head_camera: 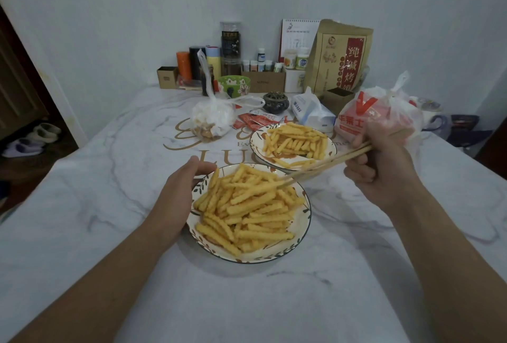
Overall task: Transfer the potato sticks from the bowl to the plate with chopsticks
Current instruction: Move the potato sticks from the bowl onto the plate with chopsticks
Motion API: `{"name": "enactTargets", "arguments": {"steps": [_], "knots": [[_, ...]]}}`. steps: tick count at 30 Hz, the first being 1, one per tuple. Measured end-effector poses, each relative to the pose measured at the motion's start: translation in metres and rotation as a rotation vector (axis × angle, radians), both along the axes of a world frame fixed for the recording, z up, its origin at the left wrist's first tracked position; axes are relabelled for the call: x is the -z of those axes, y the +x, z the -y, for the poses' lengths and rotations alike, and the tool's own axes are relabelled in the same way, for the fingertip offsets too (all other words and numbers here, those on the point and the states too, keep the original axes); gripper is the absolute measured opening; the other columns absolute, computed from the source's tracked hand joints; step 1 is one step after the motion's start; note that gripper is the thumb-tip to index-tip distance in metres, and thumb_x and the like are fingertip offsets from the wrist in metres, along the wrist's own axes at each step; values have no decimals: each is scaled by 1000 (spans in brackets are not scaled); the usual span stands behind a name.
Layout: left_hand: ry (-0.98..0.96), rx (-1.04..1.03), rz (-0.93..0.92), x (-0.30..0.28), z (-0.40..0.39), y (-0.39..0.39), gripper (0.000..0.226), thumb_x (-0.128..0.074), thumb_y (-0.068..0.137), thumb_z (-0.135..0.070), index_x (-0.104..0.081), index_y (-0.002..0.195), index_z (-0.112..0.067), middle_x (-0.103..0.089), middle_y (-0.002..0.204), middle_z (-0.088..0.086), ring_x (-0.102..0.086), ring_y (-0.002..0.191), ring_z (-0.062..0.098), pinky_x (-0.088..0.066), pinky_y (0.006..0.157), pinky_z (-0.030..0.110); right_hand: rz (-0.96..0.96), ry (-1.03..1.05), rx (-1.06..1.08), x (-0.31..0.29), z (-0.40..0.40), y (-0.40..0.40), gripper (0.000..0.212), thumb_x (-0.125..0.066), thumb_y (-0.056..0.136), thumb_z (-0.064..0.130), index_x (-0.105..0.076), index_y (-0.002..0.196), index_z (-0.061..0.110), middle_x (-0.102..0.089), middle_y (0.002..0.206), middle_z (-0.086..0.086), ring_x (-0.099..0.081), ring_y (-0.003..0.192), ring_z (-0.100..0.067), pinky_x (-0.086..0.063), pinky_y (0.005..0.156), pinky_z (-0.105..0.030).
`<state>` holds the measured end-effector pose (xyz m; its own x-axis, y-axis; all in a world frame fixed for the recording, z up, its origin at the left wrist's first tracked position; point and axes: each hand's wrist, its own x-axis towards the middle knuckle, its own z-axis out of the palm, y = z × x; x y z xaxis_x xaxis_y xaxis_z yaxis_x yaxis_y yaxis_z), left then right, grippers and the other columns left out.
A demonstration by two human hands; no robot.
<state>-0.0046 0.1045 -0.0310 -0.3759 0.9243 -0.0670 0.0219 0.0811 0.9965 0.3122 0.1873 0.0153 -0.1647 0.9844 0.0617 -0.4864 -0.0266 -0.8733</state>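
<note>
Yellow crinkle-cut potato sticks (248, 206) filled the near bowl (303, 228). I saw my left hand (178, 191) cupping its rim, fingers relaxed, while my right hand (384, 161) gripped wooden chopsticks (326, 167), tips at the pile; the plate (256, 141) behind held more.

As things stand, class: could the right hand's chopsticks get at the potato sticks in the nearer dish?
Probably yes. The right hand holds the chopsticks with their tips already at the far side of the potato sticks, nothing between. The left hand only touches the nearer dish at its left rim.
</note>
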Motion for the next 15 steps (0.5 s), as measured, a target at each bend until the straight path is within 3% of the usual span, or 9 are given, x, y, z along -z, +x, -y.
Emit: {"name": "enactTargets", "arguments": {"steps": [6,10,12,15], "knots": [[2,1,2,0,1,1,54,-35,110,-52,-81,89,-33,-78,113,4,-73,107,25,-52,105,54,140,31,-54,-2,7,-3,44,-49,102,30,-62,66,8,-39,50,-4,-27,35,-9,-16,42,-22],[6,3,5,0,0,1,54,-35,110,-51,-81,89,-32,-79,109,4,-74,104,25,-53,105,55,28,79,339,-11,6,1,40,-51,105,25,-58,67,14,-41,57,-4,-31,45,-10,-20,42,-22],[3,5,2,0,0,0,54,-35,109,-53,-81,89,-35,-79,111,4,-74,107,26,-52,106,56,174,133,549,-12,6,1,42,-53,106,32,-54,67,16,-43,55,-1,-36,47,-10,-25,42,-24],[5,4,-11,0,1,1,54,-34,110,-52,-81,93,-32,-78,112,-1,-73,109,24,-52,105,54,520,227,700,-10,10,-3,46,-54,104,38,-58,63,18,-51,55,-2,-46,49,-14,-38,48,-31]]}}
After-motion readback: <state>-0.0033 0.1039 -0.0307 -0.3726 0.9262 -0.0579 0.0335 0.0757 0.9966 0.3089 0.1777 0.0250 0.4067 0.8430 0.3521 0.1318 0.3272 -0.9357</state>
